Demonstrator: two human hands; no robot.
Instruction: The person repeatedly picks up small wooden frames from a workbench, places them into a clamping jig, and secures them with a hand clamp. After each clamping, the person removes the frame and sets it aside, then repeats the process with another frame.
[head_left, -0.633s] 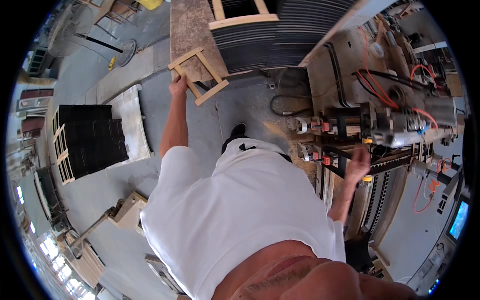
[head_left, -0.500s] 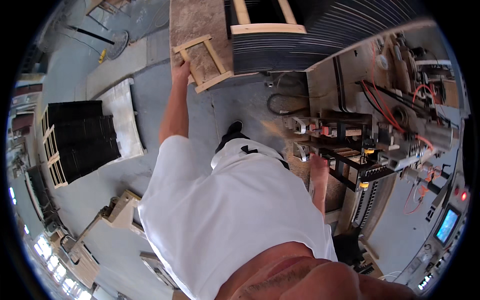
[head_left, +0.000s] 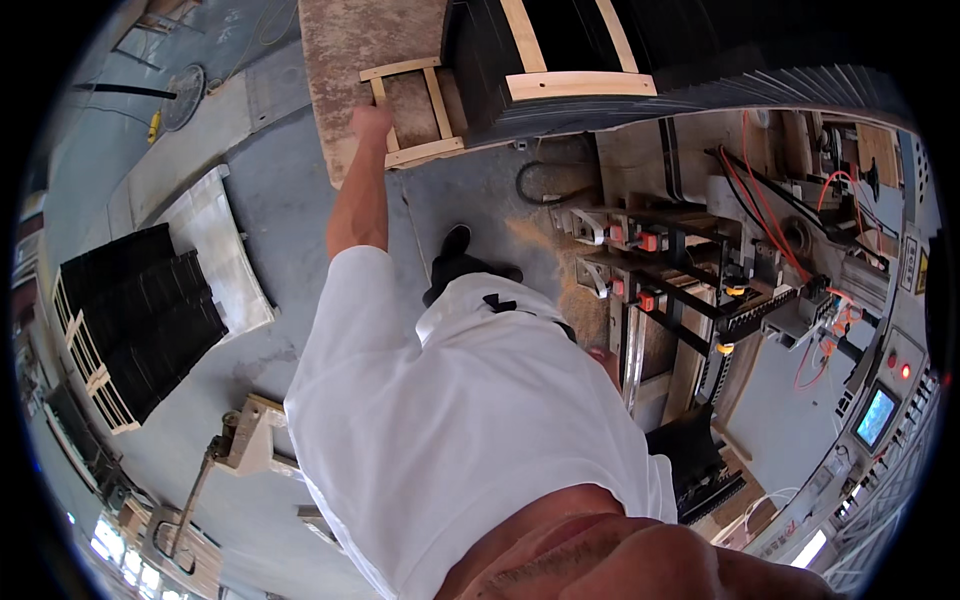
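With my arm stretched forward, my left hand (head_left: 371, 121) is closed around the left bar of a small light wooden frame (head_left: 425, 152). The frame lies on a brown speckled board (head_left: 340, 60), near the board's front edge. Right beside it rises a stack of thin black sheets (head_left: 560, 122). Another wooden frame (head_left: 580, 85) of the same pale bars rests on that stack. My right hand (head_left: 603, 360) hangs low by my right hip, mostly hidden behind my white shirt. Its fingers do not show.
To the right stands a machine with black rails and red clamps (head_left: 648, 242), orange hoses and a lit control screen (head_left: 876, 417). At left, a pile of black panels with wooden edges (head_left: 135, 315) sits by a white sheet (head_left: 220, 245). A beige metal stand (head_left: 252, 437) is behind them.
The wooden frame under my left hand has turned straighter and sits squarer on the board, beside the black stack. My right hand has drawn back from the machine's clamps towards my hip.
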